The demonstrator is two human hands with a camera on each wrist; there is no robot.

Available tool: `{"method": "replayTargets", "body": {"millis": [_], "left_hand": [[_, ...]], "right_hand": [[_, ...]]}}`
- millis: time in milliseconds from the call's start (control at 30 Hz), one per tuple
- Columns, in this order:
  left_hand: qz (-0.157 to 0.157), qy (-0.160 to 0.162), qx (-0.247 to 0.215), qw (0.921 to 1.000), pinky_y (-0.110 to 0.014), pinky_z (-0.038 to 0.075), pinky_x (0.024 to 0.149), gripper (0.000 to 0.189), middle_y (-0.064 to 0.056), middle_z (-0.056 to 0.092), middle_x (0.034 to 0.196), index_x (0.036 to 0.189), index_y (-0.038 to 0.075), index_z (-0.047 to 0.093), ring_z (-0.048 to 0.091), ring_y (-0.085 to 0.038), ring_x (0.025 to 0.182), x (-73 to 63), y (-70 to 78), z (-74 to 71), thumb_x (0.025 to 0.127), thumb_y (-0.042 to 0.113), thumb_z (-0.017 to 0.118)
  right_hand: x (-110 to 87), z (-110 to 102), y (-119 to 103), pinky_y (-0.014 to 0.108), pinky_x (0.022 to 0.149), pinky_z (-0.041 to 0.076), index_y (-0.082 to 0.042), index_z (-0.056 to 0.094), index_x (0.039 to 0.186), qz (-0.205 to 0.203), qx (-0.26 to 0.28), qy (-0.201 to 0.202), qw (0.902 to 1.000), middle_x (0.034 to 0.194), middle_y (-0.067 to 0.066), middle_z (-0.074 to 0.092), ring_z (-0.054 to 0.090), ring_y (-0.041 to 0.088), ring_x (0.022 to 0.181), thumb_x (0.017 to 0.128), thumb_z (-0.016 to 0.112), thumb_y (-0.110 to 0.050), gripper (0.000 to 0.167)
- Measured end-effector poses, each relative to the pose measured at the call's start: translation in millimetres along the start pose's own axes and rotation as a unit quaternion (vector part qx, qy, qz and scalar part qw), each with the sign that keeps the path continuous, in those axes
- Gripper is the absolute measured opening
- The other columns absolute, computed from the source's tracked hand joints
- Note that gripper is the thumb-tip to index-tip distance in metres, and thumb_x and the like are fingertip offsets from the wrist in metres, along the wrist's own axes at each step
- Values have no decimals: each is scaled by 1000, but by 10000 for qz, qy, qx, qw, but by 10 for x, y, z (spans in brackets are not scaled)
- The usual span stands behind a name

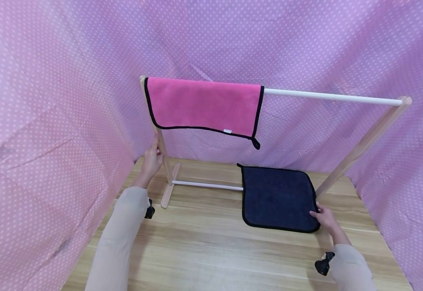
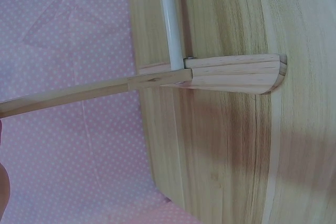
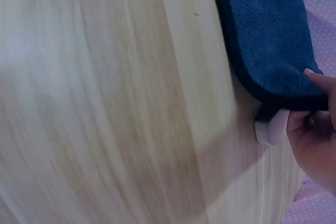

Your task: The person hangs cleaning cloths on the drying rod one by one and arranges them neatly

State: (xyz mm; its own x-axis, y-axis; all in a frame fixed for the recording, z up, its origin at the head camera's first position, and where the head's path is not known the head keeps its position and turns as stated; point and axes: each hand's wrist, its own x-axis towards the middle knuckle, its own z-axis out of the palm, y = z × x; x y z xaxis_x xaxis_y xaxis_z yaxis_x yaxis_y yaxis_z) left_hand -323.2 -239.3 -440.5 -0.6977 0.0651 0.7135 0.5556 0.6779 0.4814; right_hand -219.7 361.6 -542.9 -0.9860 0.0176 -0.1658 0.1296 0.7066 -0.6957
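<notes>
A wooden drying rack with white rails stands on the table. My left hand [image 1: 152, 159] grips its left post [image 1: 166, 161], below a pink towel [image 1: 204, 105] with black edging that hangs folded over the left part of the upper rail [image 1: 331, 96]. At the right, my right hand [image 1: 326, 218] pinches the lower right edge of a dark blue towel [image 1: 277, 198], thumb on its face and the other fingers behind. This towel is spread out and covers the right part of the lower rail [image 1: 208, 185]. The right wrist view shows its rounded corner [image 3: 273, 72] close over the rack's foot [image 3: 264, 132].
The right post [image 1: 364, 141] slants up behind the dark towel's side. Pink dotted cloth [image 1: 306, 48] surrounds the wood-grain table [image 1: 211, 254] at the back and both sides. The rack's left foot [image 2: 236, 74] rests on the tabletop near the table's left edge.
</notes>
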Motion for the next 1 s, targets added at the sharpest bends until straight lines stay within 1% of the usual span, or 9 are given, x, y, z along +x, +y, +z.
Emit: {"method": "replayTargets", "body": {"millis": [133, 267, 367, 467, 633, 700, 767, 900, 1000], "left_hand": [[16, -3, 10, 10000, -49, 54, 68, 100, -33, 53, 89, 147, 27, 9, 58, -48, 85, 5, 2, 1, 75, -22, 56], [-36, -15, -7, 10000, -49, 54, 70, 97, -31, 53, 88, 147, 23, 10, 58, -48, 86, 7, -6, 6, 75, -22, 56], [-115, -25, -23, 9999, -48, 54, 72, 87, -32, 53, 88, 146, 11, 17, 58, -47, 87, 12, -15, 10, 75, -21, 56], [-190, -38, -31, 9998, -48, 54, 73, 77, -34, 54, 91, 141, -1, 22, 58, -47, 88, 17, -15, 11, 75, -21, 56], [-181, -9, -56, 9998, -48, 53, 73, 76, -34, 54, 92, 140, -4, 22, 57, -47, 89, 14, -16, 12, 74, -22, 56], [-121, 10, -25, 9999, -49, 54, 72, 82, -34, 54, 91, 143, 3, 20, 58, -47, 88, 8, -19, 12, 74, -22, 56], [-61, 33, 10, 10000, -49, 54, 71, 90, -34, 54, 92, 146, 14, 16, 58, -47, 86, 1, -23, 11, 74, -21, 57], [30, 80, -4, 10000, -49, 54, 69, 100, -34, 54, 91, 147, 27, 10, 59, -48, 84, -5, -13, 7, 74, -22, 57], [61, 89, -33, 9999, -49, 54, 69, 99, -34, 54, 93, 147, 26, 11, 58, -48, 85, 1, -8, 6, 74, -22, 56]], "right_hand": [[-13, -30, -4, 37, 91, 41, 24, 20, 130, -114, 362, -272, 9989, 128, 44, 29, 37, 49, 116, 91, 46, -5, 55], [-8, -64, -10, 19, 79, 44, 21, 20, 132, -279, 1131, -553, 9917, 128, 42, 31, 54, 20, 101, 92, 45, -2, 53], [-9, -90, -42, 15, 74, 45, 16, 12, 137, -182, 1779, -870, 9800, 131, 41, 26, 51, -4, 86, 92, 43, -4, 57], [-16, -122, -103, 15, 75, 45, 10, 0, 141, 0, 2133, -1174, 9699, 137, 40, 14, 46, -10, 87, 93, 41, -6, 65], [-7, -186, -224, 12, 77, 43, 4, -11, 141, 71, 2318, -1448, 9619, 144, 35, -9, 36, 25, 122, 92, 41, -7, 73], [-8, -212, -282, 11, 76, 42, 3, -14, 141, 35, 2477, -1498, 9572, 143, 32, -16, 17, 41, 129, 92, 41, -7, 74], [-16, -249, -349, 11, 76, 42, 2, -17, 140, -41, 2573, -1545, 9539, 143, 31, -21, 8, 43, 129, 93, 41, -8, 76], [-43, -348, -521, 13, 77, 46, 1, -15, 141, -298, 2662, -1538, 9511, 144, 33, -14, 42, 13, 118, 94, 43, -10, 75], [-73, -428, -674, 16, 78, 48, -1, -12, 143, -559, 2782, -1547, 9463, 143, 35, -8, 48, -10, 96, 95, 43, -10, 74]]}}
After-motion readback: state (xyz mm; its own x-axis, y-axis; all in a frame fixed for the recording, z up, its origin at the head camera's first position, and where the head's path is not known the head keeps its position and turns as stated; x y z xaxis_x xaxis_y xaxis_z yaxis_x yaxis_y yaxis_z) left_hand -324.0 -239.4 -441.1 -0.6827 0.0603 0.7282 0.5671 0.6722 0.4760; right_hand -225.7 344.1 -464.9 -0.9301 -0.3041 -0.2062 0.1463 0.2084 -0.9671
